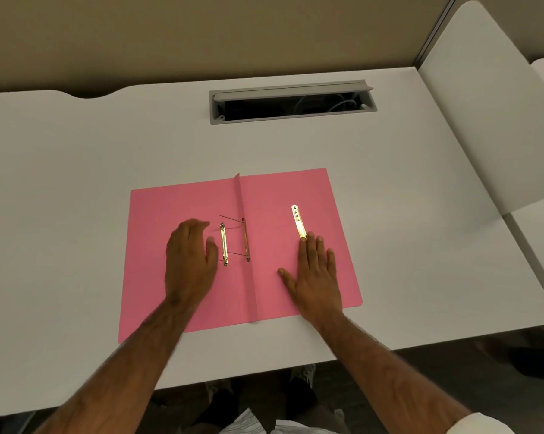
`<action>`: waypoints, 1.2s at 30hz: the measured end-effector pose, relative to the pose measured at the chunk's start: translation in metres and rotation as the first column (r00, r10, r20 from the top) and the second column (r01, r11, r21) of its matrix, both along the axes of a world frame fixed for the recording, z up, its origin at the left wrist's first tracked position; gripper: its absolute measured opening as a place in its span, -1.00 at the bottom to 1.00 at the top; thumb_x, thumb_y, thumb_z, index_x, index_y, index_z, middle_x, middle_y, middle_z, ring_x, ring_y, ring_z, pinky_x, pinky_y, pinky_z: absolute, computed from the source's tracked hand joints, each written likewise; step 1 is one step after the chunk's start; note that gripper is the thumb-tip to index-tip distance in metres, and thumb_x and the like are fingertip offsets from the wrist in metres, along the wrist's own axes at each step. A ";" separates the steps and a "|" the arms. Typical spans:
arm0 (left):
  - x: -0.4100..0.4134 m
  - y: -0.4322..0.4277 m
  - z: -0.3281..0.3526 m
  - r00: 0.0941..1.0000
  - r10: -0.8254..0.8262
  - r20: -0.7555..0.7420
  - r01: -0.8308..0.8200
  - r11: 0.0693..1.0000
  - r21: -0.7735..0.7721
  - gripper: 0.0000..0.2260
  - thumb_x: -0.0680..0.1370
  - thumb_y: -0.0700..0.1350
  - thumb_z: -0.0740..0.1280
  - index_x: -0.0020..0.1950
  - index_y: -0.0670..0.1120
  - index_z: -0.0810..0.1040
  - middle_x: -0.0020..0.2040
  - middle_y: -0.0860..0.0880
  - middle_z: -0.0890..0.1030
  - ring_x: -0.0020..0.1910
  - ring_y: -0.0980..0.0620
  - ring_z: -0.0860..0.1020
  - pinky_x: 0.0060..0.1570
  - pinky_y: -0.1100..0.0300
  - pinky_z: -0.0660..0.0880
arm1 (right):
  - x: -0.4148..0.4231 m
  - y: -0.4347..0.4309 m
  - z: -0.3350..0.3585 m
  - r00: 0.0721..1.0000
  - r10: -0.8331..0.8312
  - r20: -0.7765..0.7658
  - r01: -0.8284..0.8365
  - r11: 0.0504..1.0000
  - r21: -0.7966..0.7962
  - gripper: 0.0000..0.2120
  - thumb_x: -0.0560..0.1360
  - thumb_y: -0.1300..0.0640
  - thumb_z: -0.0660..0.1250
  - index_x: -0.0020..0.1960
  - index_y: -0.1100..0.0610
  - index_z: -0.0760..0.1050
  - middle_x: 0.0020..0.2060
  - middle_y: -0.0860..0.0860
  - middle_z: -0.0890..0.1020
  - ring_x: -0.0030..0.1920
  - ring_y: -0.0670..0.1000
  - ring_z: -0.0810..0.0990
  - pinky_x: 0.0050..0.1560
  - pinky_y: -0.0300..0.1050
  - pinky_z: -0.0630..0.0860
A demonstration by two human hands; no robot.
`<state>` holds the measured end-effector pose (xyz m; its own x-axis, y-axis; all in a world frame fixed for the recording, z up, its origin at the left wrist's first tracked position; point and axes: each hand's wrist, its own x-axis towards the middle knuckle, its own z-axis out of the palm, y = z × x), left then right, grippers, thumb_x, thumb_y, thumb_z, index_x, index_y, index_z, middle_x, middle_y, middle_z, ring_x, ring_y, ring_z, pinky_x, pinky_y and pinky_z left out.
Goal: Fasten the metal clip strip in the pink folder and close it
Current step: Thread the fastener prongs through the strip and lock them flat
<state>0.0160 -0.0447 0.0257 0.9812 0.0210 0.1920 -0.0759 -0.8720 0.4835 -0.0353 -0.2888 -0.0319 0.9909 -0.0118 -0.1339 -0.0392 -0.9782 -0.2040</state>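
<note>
The pink folder (264, 195) lies open and flat on the white desk. Along its centre fold sits the fastener base (246, 241) with two thin prongs pointing left; a brass bar (224, 244) lies across the prong ends on the left leaf. A loose metal clip strip (298, 221) rests on the right leaf. My left hand (190, 261) lies on the left leaf just beside the brass bar, fingers slightly curled, holding nothing. My right hand (316, 272) is flat on the right leaf, fingers spread, its fingertips touching the near end of the strip.
The white desk (76, 170) has an open grey cable tray (291, 101) at the back. A white divider panel (483, 104) stands at the right. The desk's front edge runs just below the folder; shoes and floor show beneath.
</note>
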 end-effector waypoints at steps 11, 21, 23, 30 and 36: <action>0.076 -0.113 0.003 0.848 -0.421 -0.320 0.453 0.891 0.029 -0.67 0.65 -0.16 0.19 0.40 -0.11 0.48 0.31 -0.13 0.53 0.26 -0.12 0.49 0.20 -0.02 0.48 | -0.001 0.000 -0.005 1.000 -0.011 0.027 0.010 1.000 0.019 -0.20 0.58 -0.36 -0.16 0.60 0.17 -0.18 0.61 0.11 -0.06 0.60 0.12 -0.17 0.57 0.18 -0.09; 0.107 -0.136 -0.006 0.790 -0.349 -0.504 0.412 0.911 0.017 -0.57 0.63 -0.18 0.15 0.51 -0.10 0.36 0.44 -0.22 0.39 0.38 -0.21 0.41 0.32 -0.09 0.45 | 0.000 0.000 -0.005 0.999 -0.005 0.034 0.004 1.000 0.020 -0.21 0.60 -0.33 -0.11 0.60 0.19 -0.15 0.61 0.13 -0.05 0.60 0.13 -0.16 0.57 0.19 -0.09; 0.109 -0.140 -0.007 0.799 -0.342 -0.494 0.378 0.925 -0.029 -0.63 0.64 -0.17 0.15 0.45 -0.07 0.45 0.38 -0.20 0.44 0.32 -0.20 0.46 0.29 -0.07 0.47 | 0.000 0.000 -0.005 1.000 -0.005 0.029 0.004 1.000 0.020 -0.21 0.60 -0.34 -0.11 0.60 0.19 -0.15 0.61 0.13 -0.06 0.60 0.13 -0.16 0.57 0.19 -0.10; 0.116 -0.151 -0.008 0.815 -0.268 -0.514 0.152 0.954 -0.257 -0.73 0.59 -0.31 0.24 0.26 -0.17 0.58 0.30 -0.15 0.56 0.16 -0.06 0.56 0.07 0.13 0.52 | 0.001 0.000 -0.004 1.000 -0.012 0.024 0.012 1.000 0.015 -0.21 0.59 -0.34 -0.16 0.60 0.19 -0.15 0.61 0.13 -0.05 0.60 0.13 -0.17 0.57 0.19 -0.09; 0.113 -0.150 -0.003 0.815 -0.194 -0.546 -0.112 0.872 -0.477 -0.86 0.57 -0.28 0.32 0.11 -0.16 0.54 0.14 -0.16 0.63 -0.01 -0.07 0.63 -0.25 0.18 0.52 | 0.000 0.003 0.006 0.999 -0.024 0.029 0.021 0.996 0.083 -0.28 0.62 -0.25 -0.10 0.60 0.20 -0.08 0.60 0.13 0.01 0.60 0.12 -0.10 0.57 0.18 -0.15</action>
